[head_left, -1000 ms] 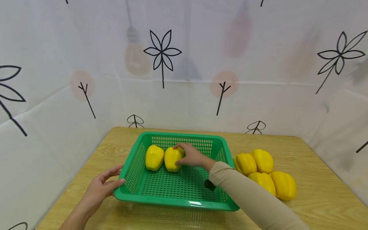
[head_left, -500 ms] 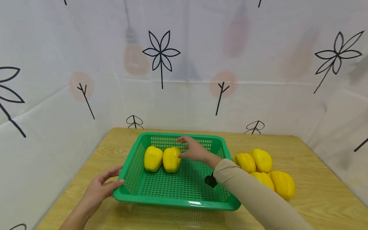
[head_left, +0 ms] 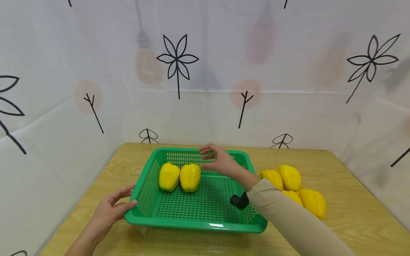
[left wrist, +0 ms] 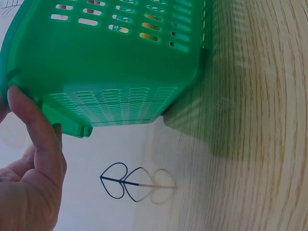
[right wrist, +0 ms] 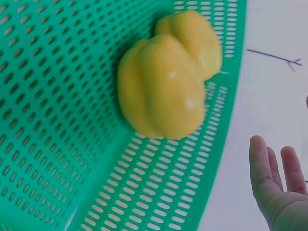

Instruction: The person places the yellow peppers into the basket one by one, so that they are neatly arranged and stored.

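Two yellow bell peppers, a left one and a right one, sit side by side at the back left inside a green perforated plastic basket. My right hand hovers at the basket's back side, just right of the second pepper. Its fingers are spread and hold nothing; the right wrist view shows these fingers beyond the basket's rim. At the basket's left side, my left hand touches the rim with thumb and fingertips. In the left wrist view a finger lies right against the rim's outer underside.
Several more yellow bell peppers lie grouped on the wooden table to the basket's right, partly behind the right sleeve. A small black device shows beside the right wrist. A patterned white cloth hangs behind the table.
My right hand has let go of the second pepper and moved up, away and slightly right. The pepper stays beside the first one. My left hand keeps its place at the rim.
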The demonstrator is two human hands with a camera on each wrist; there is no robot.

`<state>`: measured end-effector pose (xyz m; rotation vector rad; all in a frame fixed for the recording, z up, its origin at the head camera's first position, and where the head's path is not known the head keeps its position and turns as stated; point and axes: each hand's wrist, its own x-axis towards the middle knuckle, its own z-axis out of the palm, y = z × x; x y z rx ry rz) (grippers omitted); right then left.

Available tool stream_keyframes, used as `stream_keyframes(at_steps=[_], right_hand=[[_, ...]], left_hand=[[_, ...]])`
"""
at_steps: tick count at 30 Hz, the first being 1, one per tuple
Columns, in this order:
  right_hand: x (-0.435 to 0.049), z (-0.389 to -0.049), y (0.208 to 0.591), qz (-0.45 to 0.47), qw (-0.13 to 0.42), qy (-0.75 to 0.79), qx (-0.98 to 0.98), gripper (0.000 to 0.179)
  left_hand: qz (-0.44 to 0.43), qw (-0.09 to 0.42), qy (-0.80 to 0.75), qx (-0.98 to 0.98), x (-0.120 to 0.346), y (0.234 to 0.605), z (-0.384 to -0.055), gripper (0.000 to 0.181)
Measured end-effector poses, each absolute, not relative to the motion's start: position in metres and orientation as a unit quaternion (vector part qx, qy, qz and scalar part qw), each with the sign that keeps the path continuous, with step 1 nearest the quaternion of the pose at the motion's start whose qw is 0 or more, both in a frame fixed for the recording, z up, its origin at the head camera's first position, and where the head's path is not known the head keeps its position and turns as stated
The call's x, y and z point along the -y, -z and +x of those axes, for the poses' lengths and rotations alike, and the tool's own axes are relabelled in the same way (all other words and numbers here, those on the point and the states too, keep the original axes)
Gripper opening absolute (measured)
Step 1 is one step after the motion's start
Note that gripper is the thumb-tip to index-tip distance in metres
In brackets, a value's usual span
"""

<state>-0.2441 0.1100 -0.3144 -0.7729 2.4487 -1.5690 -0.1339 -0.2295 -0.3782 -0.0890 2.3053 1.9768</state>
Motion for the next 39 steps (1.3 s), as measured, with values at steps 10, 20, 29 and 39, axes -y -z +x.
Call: stream_keyframes(at_steps=[10,20,29,39], right_hand=[[-0.118,-0.224,0.298,-0.265,0.045,0.564,-0.781,0.044],[-0.133,-0.208,0.292,-0.278,0.020,0.587,-0.760,0.041],[-0.159,-0.201,0.294,-0.271,0.014,0.595,-0.756,0.040],[-0.189,-0.195,0.294,-0.250,0.000,0.598,-0.761,0.040]], left_hand=[[-0.034,0.059,-0.648,-0.758,0.229,0.377,-0.135,0.065],[-0.032,0.057,-0.647,-0.759,0.229,0.375,-0.135,0.065],[-0.034,0.066,-0.645,-0.760,0.229,0.376,-0.135,0.065],[-0.032,0.065,-0.642,-0.763,0.230,0.376,-0.135,0.067]])
